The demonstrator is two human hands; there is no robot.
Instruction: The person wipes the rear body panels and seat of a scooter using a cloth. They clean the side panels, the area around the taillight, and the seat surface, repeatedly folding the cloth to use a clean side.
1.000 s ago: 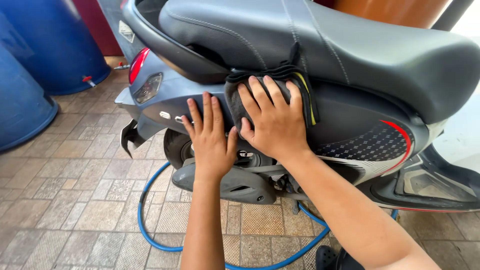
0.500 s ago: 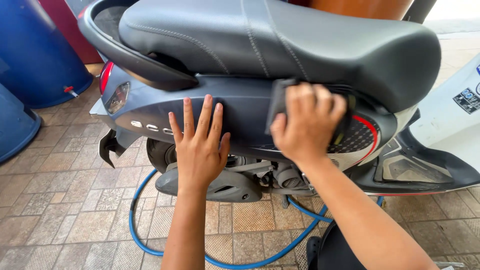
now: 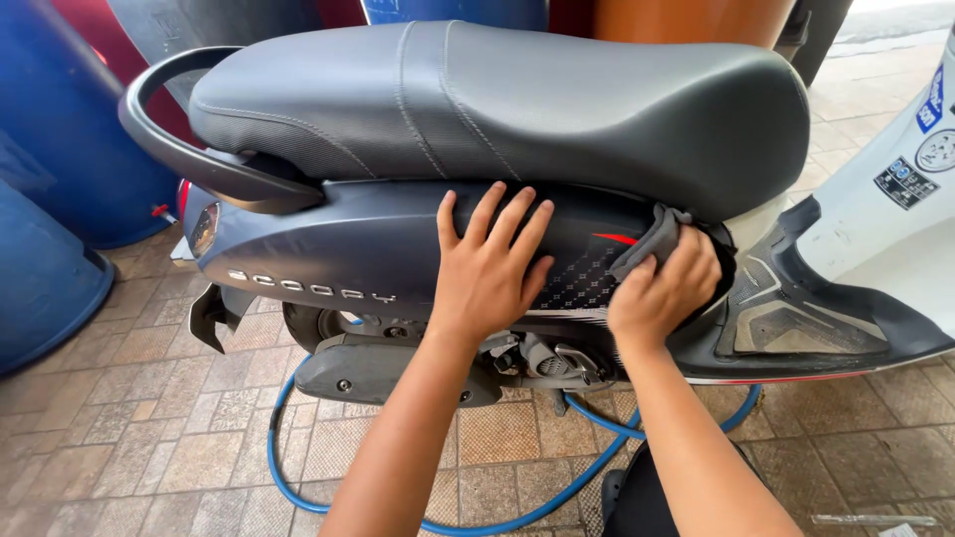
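Labels and markings on the scooter: four noted, no packages, signs or screens.

Upper right of frame, on the white front panel: a blue sticker at the edge, tilted; below it a round pale sticker; lower left of that, a small black rectangular label, slanted. Left of centre, a row of raised grey lettering runs along the dark side panel.

Right hand and cloth slid forward (near footboard), view shifted.
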